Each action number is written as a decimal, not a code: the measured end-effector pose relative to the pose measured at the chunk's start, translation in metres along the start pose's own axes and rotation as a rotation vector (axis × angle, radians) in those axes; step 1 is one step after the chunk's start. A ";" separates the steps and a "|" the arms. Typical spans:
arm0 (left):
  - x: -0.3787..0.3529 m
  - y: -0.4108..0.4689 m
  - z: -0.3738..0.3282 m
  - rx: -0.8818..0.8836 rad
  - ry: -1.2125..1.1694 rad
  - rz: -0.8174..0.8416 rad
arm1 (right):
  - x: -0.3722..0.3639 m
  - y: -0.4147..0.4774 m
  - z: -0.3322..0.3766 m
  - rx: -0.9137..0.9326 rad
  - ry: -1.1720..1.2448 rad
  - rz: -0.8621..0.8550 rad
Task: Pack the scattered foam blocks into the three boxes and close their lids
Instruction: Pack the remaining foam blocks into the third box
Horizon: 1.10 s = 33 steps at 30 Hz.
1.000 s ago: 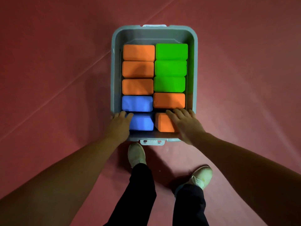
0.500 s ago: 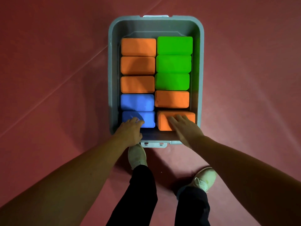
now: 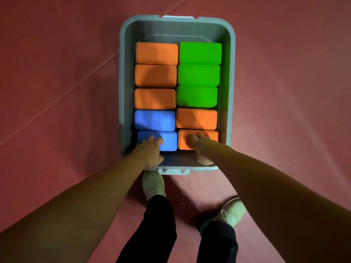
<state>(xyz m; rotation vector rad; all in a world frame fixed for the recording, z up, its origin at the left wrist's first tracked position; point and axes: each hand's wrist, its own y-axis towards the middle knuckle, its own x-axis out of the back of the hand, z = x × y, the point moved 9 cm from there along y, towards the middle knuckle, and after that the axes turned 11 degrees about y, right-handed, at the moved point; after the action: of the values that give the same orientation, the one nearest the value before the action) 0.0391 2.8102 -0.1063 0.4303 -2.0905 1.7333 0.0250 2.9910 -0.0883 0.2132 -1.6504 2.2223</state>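
Head view: we look straight down past our two bare forearms at a grey box [image 3: 121, 92] that stands on the red floor [image 3: 57, 44] with its top open.
Box: its long sides run away from us. One white latch [image 3: 173, 171] sits on the near rim and a far latch [image 3: 178, 16] shows on the opposite rim.
Left column, far to near: far orange block [image 3: 156, 54], second orange block [image 3: 155, 75], third orange block [image 3: 155, 99], far blue block [image 3: 154, 120], near blue block [image 3: 169, 142].
Right column, far to near: far green block [image 3: 200, 53], middle green block [image 3: 198, 74], near green block [image 3: 197, 96], fourth-row orange block [image 3: 196, 119], near orange block [image 3: 183, 141].
Packing: all ten blocks lie flat inside the box, each touching the next in its column, and the two columns sit side by side. A strip of bare box bottom shows between the nearest blocks and the near wall.
Left hand [image 3: 150, 150]: its fingers lie fairly straight and close together on top of the near blue block, over the block's left part. It grips nothing.
Right hand [image 3: 201, 147]: it is palm down, with straight fingers laid on top of the near orange block and the thumb over the bare strip. It holds nothing.
Pressure: we cannot tell whether the hands push down or only rest.
Legs: we see black trousers [image 3: 161, 224]. The left shoe [image 3: 152, 185] is just beside the near wall, and the right shoe [image 3: 232, 209] is further back.
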 end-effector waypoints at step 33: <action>-0.016 -0.024 -0.041 1.199 -1.601 -0.342 | 0.365 0.092 0.050 0.464 -0.321 -0.212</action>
<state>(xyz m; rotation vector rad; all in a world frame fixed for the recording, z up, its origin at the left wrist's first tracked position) 0.0689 2.8461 -0.0872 2.9836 -0.8171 2.4286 -0.3504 2.9929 -0.0340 0.8610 -1.1492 2.4600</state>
